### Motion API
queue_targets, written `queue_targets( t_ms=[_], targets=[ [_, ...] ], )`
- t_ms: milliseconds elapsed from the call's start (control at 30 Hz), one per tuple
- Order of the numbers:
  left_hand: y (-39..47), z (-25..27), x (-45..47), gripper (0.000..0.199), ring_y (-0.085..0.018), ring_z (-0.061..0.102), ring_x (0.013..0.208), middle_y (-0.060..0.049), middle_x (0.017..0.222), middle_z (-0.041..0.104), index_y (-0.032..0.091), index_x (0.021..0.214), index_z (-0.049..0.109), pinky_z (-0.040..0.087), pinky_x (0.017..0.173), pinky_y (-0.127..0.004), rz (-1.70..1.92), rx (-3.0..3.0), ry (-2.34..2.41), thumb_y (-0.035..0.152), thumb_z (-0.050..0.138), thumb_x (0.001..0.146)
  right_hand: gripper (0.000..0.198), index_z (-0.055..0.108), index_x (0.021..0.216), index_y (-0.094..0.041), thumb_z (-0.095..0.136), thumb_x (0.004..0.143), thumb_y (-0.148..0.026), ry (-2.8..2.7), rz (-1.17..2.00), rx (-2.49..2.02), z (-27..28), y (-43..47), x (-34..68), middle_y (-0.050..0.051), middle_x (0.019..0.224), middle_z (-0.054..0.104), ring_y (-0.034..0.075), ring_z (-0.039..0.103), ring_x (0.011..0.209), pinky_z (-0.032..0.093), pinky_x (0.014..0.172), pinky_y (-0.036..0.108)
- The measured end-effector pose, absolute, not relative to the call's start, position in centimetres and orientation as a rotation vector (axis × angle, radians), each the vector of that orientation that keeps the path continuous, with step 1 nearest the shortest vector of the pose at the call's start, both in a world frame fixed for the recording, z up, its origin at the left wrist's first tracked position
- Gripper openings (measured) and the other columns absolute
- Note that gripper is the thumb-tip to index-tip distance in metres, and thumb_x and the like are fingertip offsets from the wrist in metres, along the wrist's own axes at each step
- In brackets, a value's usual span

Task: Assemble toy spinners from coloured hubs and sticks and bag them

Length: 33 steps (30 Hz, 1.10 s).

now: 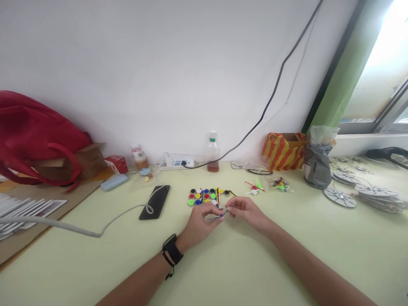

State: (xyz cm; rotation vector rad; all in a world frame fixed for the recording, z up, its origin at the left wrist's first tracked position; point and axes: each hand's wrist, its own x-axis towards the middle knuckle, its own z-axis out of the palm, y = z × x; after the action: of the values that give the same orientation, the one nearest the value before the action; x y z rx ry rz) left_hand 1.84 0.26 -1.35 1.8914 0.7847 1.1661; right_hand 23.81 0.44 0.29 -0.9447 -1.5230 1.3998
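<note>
Over the pale green table, my left hand (204,222) is closed in a pinch on a thin blue strip (217,217), whose exact kind I cannot make out. My right hand (244,211), also pinching, meets it at the strip's right end. Just beyond the fingers lie rows of small round pieces (207,196) in red, yellow, blue, green, black and white. Thin coloured sticks (218,196) lie among them, and my left hand hides part of the nearest row. A black watch (172,249) is on my left wrist.
A black phone (155,202) with a grey cable (127,210) lies to the left. Behind stand a power strip (180,161) and a bottle (213,153). Small bagged parts (279,184), a grey bag (317,165) and stacked white discs (381,195) are to the right.
</note>
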Motion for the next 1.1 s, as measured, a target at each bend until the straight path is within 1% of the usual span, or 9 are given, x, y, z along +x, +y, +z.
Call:
queue_targets(
  t_ms=[167, 367, 533, 700, 867, 900, 967, 1033, 1100],
  targets=[
    [0.3, -1.1, 1.9, 0.013, -0.021, 0.070, 0.089, -0.009, 0.092, 0.074, 0.017, 0.092, 0.074, 0.057, 0.085, -0.035, 1.181, 1.838, 0.786, 0.028, 0.079, 0.085, 0.041, 0.071, 0.091, -0.018, 0.082, 0.076, -0.055, -1.481, 1.404, -0.953, 0.4, 0.4, 23.7, 0.002, 0.076, 0.065, 0.016, 0.057, 0.069, 0.047, 0.068, 0.031],
    [-0.4, -0.6, 2.2, 0.018, -0.026, 0.066, 0.117, -0.013, 0.118, 0.072, 0.018, 0.102, 0.074, 0.055, 0.101, -0.039, 1.106, 1.771, 0.742, 0.032, 0.073, 0.090, 0.043, 0.071, 0.094, -0.019, 0.083, 0.074, -0.056, -1.365, 1.434, -0.950, 0.1, 0.5, 23.5, 0.002, 0.080, 0.065, 0.015, 0.058, 0.073, 0.049, 0.072, 0.031],
    [-0.2, -1.0, 2.3, 0.022, -0.021, 0.071, 0.098, -0.009, 0.105, 0.073, 0.019, 0.107, 0.071, 0.058, 0.094, -0.036, 1.058, 1.686, 0.769, 0.033, 0.074, 0.090, 0.048, 0.068, 0.111, -0.022, 0.076, 0.080, -0.058, -1.438, 1.303, -0.941, -0.2, 0.7, 23.6, 0.002, 0.080, 0.065, 0.017, 0.060, 0.072, 0.050, 0.071, 0.033],
    [0.3, -1.1, 2.3, 0.030, -0.020, 0.071, 0.094, -0.008, 0.103, 0.074, 0.018, 0.108, 0.070, 0.059, 0.091, -0.035, 1.100, 1.592, 0.842, 0.037, 0.078, 0.086, 0.037, 0.075, 0.104, -0.022, 0.063, 0.092, -0.055, -1.664, 0.921, -1.024, 0.6, 0.4, 24.5, 0.005, 0.084, 0.067, 0.020, 0.058, 0.076, 0.046, 0.068, 0.033],
    [0.6, -0.9, 2.1, 0.031, -0.021, 0.071, 0.094, -0.010, 0.103, 0.075, 0.017, 0.106, 0.072, 0.059, 0.091, -0.036, 1.135, 1.601, 0.866, 0.039, 0.079, 0.085, 0.053, 0.052, 0.145, -0.029, 0.058, 0.097, -0.052, -1.672, 0.964, -0.959, 1.2, -0.7, 24.3, 0.002, 0.094, 0.061, 0.015, 0.051, 0.068, 0.044, 0.064, 0.029],
    [0.6, -1.0, 2.1, 0.031, -0.021, 0.071, 0.095, -0.010, 0.104, 0.075, 0.017, 0.106, 0.072, 0.058, 0.092, -0.036, 1.136, 1.602, 0.860, 0.039, 0.079, 0.085, 0.047, 0.058, 0.138, -0.029, 0.057, 0.097, -0.053, -1.670, 0.987, -0.965, 1.1, -0.8, 24.1, 0.002, 0.095, 0.060, 0.014, 0.050, 0.067, 0.043, 0.063, 0.029],
    [0.7, -1.2, 2.0, 0.031, -0.021, 0.071, 0.095, -0.010, 0.103, 0.075, 0.017, 0.106, 0.072, 0.058, 0.092, -0.036, 1.138, 1.598, 0.855, 0.038, 0.079, 0.085, 0.041, 0.072, 0.094, -0.022, 0.050, 0.100, -0.056, -1.715, 1.061, -0.989, 0.9, -0.9, 23.7, 0.001, 0.081, 0.057, 0.014, 0.048, 0.063, 0.041, 0.063, 0.029],
    [0.8, -1.4, 2.0, 0.030, -0.021, 0.071, 0.095, -0.010, 0.104, 0.074, 0.017, 0.107, 0.071, 0.058, 0.092, -0.035, 1.140, 1.595, 0.854, 0.037, 0.078, 0.086, 0.064, 0.053, 0.052, -0.020, 0.041, 0.102, -0.059, -1.752, 1.131, -1.010, 0.7, -0.7, 23.6, 0.000, 0.060, 0.045, 0.014, 0.044, 0.059, 0.039, 0.063, 0.031],
    [0.8, -1.4, 2.0, 0.030, -0.021, 0.071, 0.095, -0.009, 0.104, 0.074, 0.017, 0.106, 0.071, 0.058, 0.092, -0.036, 1.143, 1.595, 0.855, 0.037, 0.078, 0.086, 0.070, 0.038, 0.044, -0.021, 0.040, 0.101, -0.061, -1.719, 1.135, -1.029, 0.8, -0.5, 23.6, -0.001, 0.053, 0.037, 0.015, 0.041, 0.057, 0.037, 0.063, 0.031]
  ],
)
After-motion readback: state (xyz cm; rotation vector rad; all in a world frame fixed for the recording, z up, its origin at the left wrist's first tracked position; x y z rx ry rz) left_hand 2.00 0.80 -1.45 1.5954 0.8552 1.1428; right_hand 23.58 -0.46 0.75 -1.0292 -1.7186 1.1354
